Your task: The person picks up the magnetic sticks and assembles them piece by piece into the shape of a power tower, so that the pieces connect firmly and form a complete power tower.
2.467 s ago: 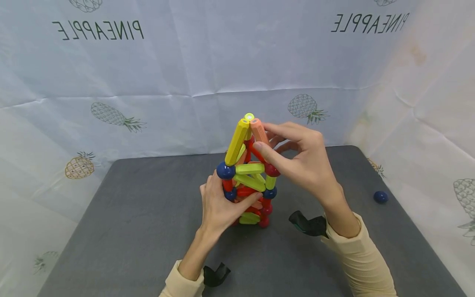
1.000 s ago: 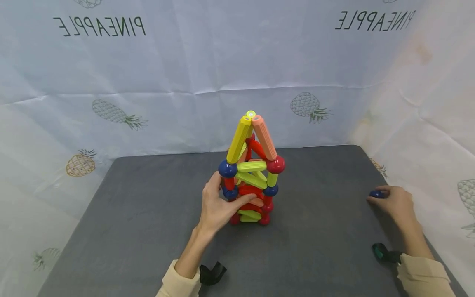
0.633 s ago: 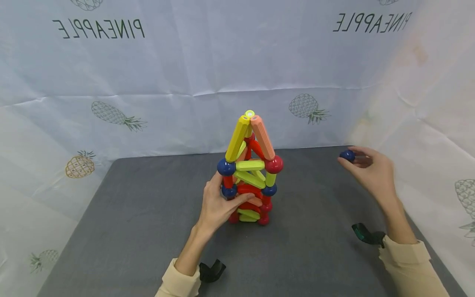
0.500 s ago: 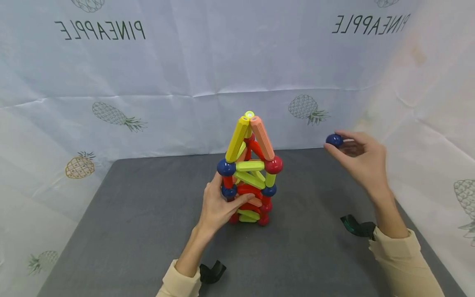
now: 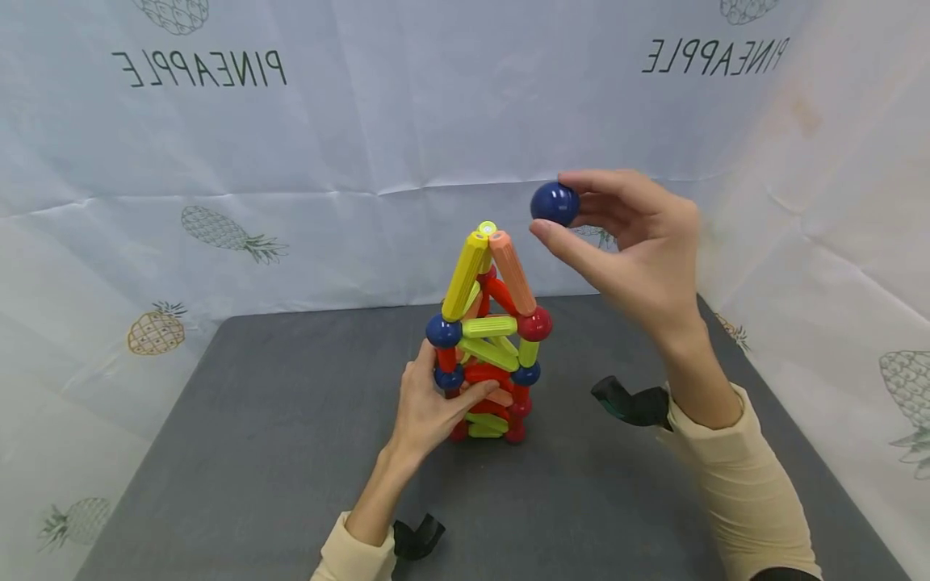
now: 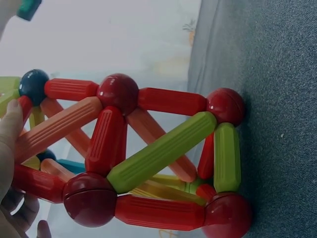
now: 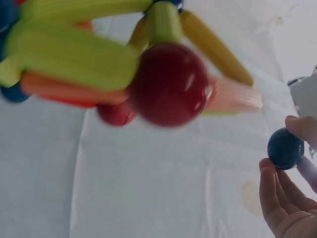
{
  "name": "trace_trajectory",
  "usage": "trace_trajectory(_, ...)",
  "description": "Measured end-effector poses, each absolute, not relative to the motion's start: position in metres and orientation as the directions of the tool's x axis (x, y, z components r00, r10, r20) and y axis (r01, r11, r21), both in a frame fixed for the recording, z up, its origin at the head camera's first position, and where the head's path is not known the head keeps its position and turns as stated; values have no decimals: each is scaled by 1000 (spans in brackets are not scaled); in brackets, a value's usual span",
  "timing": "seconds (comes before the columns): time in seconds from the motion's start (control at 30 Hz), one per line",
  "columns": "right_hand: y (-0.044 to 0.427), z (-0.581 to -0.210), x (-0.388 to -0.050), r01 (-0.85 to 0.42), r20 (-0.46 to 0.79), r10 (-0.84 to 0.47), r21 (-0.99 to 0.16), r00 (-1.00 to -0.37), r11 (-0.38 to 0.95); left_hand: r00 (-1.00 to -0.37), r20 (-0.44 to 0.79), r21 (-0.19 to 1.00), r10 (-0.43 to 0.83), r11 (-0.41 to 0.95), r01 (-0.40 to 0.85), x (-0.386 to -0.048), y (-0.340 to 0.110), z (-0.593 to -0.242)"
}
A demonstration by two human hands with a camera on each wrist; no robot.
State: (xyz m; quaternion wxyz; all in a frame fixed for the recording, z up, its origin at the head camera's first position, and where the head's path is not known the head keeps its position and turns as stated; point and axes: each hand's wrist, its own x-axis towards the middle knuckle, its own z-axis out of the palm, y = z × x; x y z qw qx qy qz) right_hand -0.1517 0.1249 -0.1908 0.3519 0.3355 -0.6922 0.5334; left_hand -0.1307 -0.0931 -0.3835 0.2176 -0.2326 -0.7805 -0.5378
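A tall tower of ribbed magnetic rods and balls (image 5: 490, 327) stands upright on the grey table. At its top, a yellow rod (image 5: 465, 276) and an orange rod (image 5: 513, 273) lean together with a third yellow-green rod behind. My left hand (image 5: 434, 407) grips the tower's left side at mid-height, thumb across the front; some fingers are hidden behind it. My right hand (image 5: 643, 242) pinches a blue ball (image 5: 555, 203) between thumb and fingers, to the right of and slightly above the rod tips, apart from them. The right wrist view also shows that blue ball (image 7: 286, 148) beyond a blurred red ball (image 7: 171, 84).
The grey table (image 5: 291, 452) ends at the back against a white cloth (image 5: 349, 137) printed with pineapples. Black straps (image 5: 632, 403) hang from both wrists. In the left wrist view, the tower's lower red balls (image 6: 225, 105) rest at the table surface.
My right hand left the orange rod, picked up the blue ball from the table's right side, and carried it up and left toward the tower's top. My left hand stays on the tower.
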Motion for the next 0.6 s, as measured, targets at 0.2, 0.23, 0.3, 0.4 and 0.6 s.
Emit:
trace_trajectory(0.2, 102, -176, -155, -865, 836, -227, -469, -500, 179, -786, 604, 726, 134, 315, 611, -133, -93, -384)
trace_trajectory(0.23, 99, -175, -155, -863, 826, -252, -471, -505, 184, -784, 607, 723, 134, 317, 614, -133, -93, -384)
trace_trajectory(0.3, 95, -176, -156, -853, 800, -296, -482, -522, 201, -781, 610, 718, 135, 324, 616, -133, -93, -384)
trace_trajectory(0.4, 91, -179, -157, -835, 774, -313, -504, -550, 221, -780, 611, 714, 135, 333, 616, -133, -93, -384)
trace_trajectory(0.6, 92, -183, -157, -828, 769, -307, -511, -560, 230, -792, 597, 719, 132, 349, 601, -131, -93, -381)
